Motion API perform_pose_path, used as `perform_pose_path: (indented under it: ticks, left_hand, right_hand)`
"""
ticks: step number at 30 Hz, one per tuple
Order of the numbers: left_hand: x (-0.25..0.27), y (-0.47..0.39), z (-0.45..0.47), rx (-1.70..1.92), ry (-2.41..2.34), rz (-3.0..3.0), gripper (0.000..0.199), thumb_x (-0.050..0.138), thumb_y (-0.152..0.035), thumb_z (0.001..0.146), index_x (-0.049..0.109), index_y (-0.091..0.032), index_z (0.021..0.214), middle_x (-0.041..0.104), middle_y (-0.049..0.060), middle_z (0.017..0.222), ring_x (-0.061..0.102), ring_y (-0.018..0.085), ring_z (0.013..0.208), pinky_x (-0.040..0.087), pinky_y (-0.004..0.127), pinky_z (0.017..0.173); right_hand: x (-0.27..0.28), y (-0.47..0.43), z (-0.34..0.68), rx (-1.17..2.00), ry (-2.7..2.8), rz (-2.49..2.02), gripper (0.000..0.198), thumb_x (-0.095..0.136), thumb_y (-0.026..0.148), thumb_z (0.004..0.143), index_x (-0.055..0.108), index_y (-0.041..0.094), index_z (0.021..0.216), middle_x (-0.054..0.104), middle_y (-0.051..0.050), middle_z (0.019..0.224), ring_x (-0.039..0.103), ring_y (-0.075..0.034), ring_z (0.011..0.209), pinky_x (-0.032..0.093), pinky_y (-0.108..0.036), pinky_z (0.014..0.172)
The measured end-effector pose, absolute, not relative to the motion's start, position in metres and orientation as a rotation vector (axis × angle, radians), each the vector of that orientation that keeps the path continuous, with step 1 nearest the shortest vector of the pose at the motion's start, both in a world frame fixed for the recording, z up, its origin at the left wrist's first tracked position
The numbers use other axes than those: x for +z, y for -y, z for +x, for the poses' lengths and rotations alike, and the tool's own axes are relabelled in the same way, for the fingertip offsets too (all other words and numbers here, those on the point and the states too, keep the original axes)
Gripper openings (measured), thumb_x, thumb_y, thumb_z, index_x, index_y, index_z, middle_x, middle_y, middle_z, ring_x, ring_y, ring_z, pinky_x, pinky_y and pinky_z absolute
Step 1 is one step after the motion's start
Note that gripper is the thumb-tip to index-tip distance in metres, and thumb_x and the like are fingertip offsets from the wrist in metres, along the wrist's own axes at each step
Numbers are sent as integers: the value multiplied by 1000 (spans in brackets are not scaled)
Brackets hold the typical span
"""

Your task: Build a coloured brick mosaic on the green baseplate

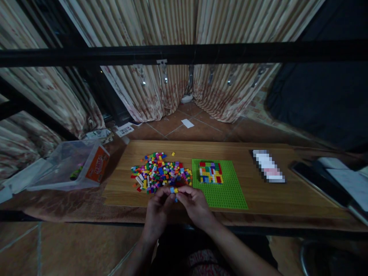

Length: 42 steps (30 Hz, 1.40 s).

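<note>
Head view: here's the left hand meeting the right hand over the surface, fingers of both pinched on small blue-and-yellow bricks. On the green baseplate, a multicoloured block stands, seemingly part-built; much plate is bare, plenty lies in the loose pile. Fingertips hide whether the held pieces are joined.
</note>
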<state>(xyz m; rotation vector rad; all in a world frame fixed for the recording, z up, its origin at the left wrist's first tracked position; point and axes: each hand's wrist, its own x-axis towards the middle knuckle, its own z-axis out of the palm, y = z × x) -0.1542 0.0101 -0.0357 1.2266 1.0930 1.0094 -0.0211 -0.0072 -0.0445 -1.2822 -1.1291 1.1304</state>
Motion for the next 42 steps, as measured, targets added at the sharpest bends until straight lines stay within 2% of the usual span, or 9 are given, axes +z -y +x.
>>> perform_pose_path:
  ticks: [8,10,13,15,18,22,28,33,42]
  left_hand:
    - [-36,-4,-141,965,-1044,1053,24,70,-38,76,65,-14,82,58,-1,70,48,10,64,39,20,61]
    - [-38,-4,-142,990,-1046,976,26,71,-38,74,64,-14,80,58,-1,69,48,9,63,39,20,60]
    - [-43,-4,-146,1050,-1086,866,27,73,-37,72,63,-16,83,56,-3,67,48,8,61,39,20,60]
    - [-47,-3,-151,1091,-1115,826,28,73,-35,72,61,-17,89,55,-4,67,49,8,60,40,19,60]
    - [-55,-2,-162,1129,-1181,856,31,71,-33,73,60,-17,96,59,-3,73,54,9,65,43,20,62]
    - [-65,0,-176,1128,-1339,1106,21,66,-30,77,60,-17,92,64,0,79,60,13,75,47,23,70]
    - [-71,-6,-181,1010,-1545,1482,14,58,-27,82,61,-19,93,68,1,81,64,16,74,49,25,69]
    - [-80,-20,-175,1099,-1615,1689,23,57,-22,83,60,-20,106,68,6,98,66,18,88,53,31,79]
    - [-90,-20,-174,1188,-1615,1765,27,56,-20,85,57,-19,112,65,7,104,64,18,91,54,33,83]
  right_hand:
    - [-52,12,-4,1338,957,-1230,23,66,41,75,70,18,74,50,5,49,40,-9,47,33,-22,48]
    - [-58,10,-2,1277,992,-1292,24,65,41,76,71,18,78,56,3,54,46,-11,50,38,-23,50]
    - [-64,3,-3,1045,1179,-1424,20,62,36,79,72,20,86,69,-3,76,60,-16,68,47,-28,66]
    - [-66,-4,-6,891,1381,-1494,17,59,30,82,72,21,90,71,-5,88,63,-18,77,47,-31,74]
    - [-68,-13,-10,717,1627,-1569,16,55,24,86,70,21,91,71,-5,89,64,-19,81,46,-31,76]
    - [-75,-16,-15,550,1787,-1655,14,55,20,86,69,20,89,70,-5,88,63,-20,83,45,-30,77]
    - [-84,-11,-16,464,1874,-1656,13,56,18,86,67,22,87,68,-3,88,62,-19,86,44,-29,79]
    - [-85,-20,-17,452,1834,-1652,14,56,19,87,67,21,95,69,-5,93,62,-20,89,46,-32,83]
    - [-62,-47,-19,323,1917,-1674,23,48,22,92,68,24,103,66,-5,98,59,-20,93,46,-31,84]
